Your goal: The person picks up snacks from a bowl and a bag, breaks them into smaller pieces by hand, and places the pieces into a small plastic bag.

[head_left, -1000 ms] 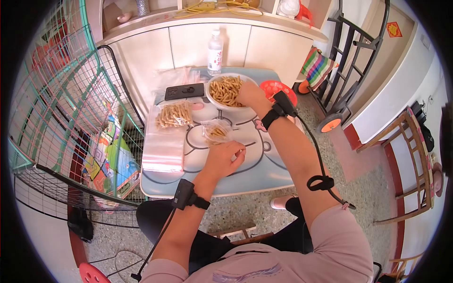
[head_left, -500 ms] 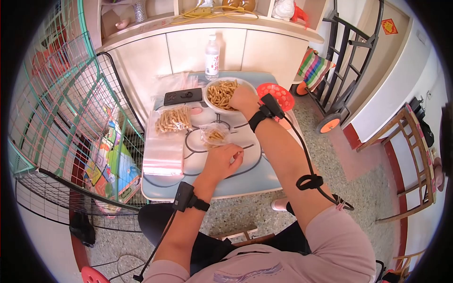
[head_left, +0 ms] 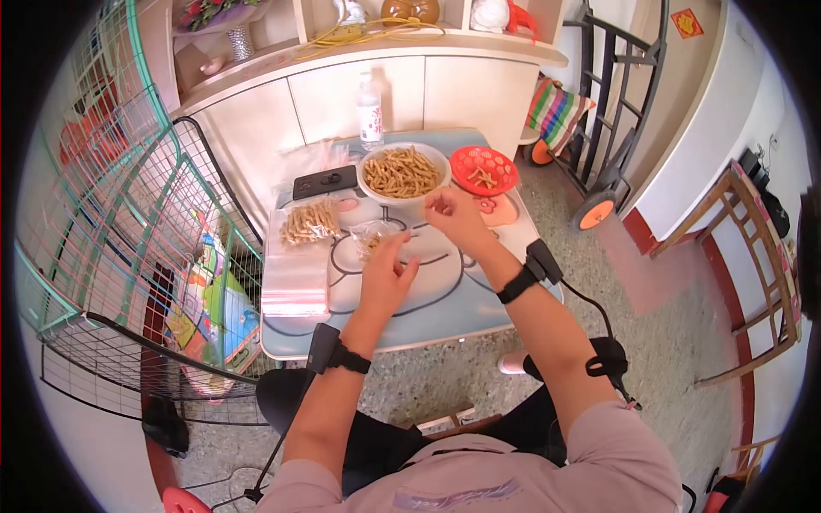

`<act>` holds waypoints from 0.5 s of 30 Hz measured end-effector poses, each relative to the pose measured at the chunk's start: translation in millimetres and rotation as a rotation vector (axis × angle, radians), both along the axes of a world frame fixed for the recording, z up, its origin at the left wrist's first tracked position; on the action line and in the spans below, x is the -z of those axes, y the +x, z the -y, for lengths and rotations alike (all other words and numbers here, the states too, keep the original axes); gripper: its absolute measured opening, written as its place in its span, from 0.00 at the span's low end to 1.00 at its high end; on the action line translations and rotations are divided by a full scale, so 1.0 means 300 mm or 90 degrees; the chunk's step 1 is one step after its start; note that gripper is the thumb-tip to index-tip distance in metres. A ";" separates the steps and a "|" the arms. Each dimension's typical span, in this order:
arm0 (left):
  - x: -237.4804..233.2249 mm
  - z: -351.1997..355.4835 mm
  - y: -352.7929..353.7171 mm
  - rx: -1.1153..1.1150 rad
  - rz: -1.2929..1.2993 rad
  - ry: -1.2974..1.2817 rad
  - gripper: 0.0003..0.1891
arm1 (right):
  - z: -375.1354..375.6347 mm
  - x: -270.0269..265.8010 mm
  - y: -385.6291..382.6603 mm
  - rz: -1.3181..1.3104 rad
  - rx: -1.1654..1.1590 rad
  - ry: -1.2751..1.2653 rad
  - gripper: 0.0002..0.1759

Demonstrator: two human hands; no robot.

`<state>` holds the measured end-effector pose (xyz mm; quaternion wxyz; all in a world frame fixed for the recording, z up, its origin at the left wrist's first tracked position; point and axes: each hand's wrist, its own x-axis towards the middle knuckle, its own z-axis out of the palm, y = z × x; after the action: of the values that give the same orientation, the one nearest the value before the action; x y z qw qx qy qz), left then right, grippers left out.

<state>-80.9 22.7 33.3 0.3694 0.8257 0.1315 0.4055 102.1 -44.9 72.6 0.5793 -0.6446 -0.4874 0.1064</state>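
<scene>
A white bowl [head_left: 366, 190] holds a heap of brown stick-shaped snacks [head_left: 400, 173]. Just in front of its rim is my right hand [head_left: 453, 215], its fingers curled together; what they hold, if anything, is too small to make out. My left hand [head_left: 386, 278] lies at the near side of a small clear plastic bag [head_left: 374, 232] with a few sticks in it. Its thumb stands apart from the stretched fingers, which partly cover the bag. A fuller bag of sticks [head_left: 310, 222] lies to the left, beside a stack of flat clear bags [head_left: 295, 278].
Right of the bowl stands a red basket [head_left: 499, 164] with a few sticks. A black phone [head_left: 325, 181], a water bottle [head_left: 369, 115] and more plastic bags [head_left: 315, 156] are at the table's back. A wire cage [head_left: 184, 282] borders the left; a hand truck [head_left: 611, 128] leans at right.
My right hand has come out of the bowl toward me, to its near rim. The fingers of my left hand have spread out over the small bag. The whole view has shifted slightly.
</scene>
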 end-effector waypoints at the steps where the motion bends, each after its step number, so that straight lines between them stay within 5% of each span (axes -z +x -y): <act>1: -0.002 0.008 0.006 0.008 -0.008 0.003 0.22 | 0.049 0.020 -0.031 -0.014 0.004 -0.012 0.06; 8: 0.077 0.086 0.071 0.007 -0.086 -0.055 0.15 | 0.179 0.230 -0.105 -0.021 0.023 0.068 0.08; 15: 0.060 0.119 0.083 -0.013 -0.093 -0.119 0.10 | 0.202 0.193 -0.133 0.035 0.055 0.112 0.08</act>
<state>-56.1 -12.9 15.4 0.4304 0.8136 0.2034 0.3339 62.3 -105.6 14.7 0.6244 -0.6142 -0.4822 0.0205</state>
